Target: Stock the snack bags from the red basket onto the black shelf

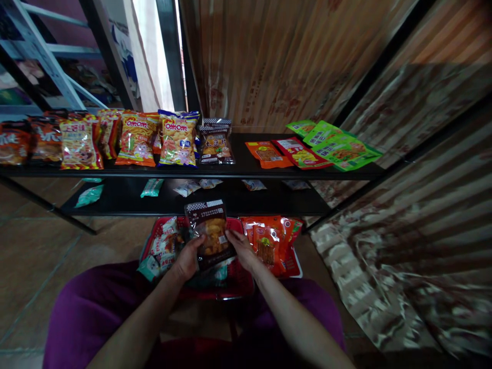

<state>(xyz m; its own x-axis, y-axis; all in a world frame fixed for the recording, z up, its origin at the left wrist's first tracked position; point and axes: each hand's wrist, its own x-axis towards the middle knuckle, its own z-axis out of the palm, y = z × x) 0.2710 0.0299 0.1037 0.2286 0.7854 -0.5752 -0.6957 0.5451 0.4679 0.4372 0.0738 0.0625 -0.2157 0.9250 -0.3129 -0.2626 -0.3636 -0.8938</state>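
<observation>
Between my two hands is a dark brown snack bag [212, 236] with a clear window showing yellow chips. My left hand [191, 255] grips its lower left edge, and my right hand [240, 245] holds its right edge. The bag is above a red basket [230, 293] that contains white and teal packets [164, 245]. To the right, orange snack packs [269, 243] fill another container. On the shelf [238, 171] ahead, a similar brown bag [216, 146] stands beside a blue-and-yellow bag [178, 141].
More upright snack bags [81, 143] line the shelf's left side. Orange [268, 155], red [302, 154] and green packs [346, 148] lie on its right. Small packets [151, 188] rest on the lower shelf [215, 204]. A patterned curtain [415, 215] hangs at right.
</observation>
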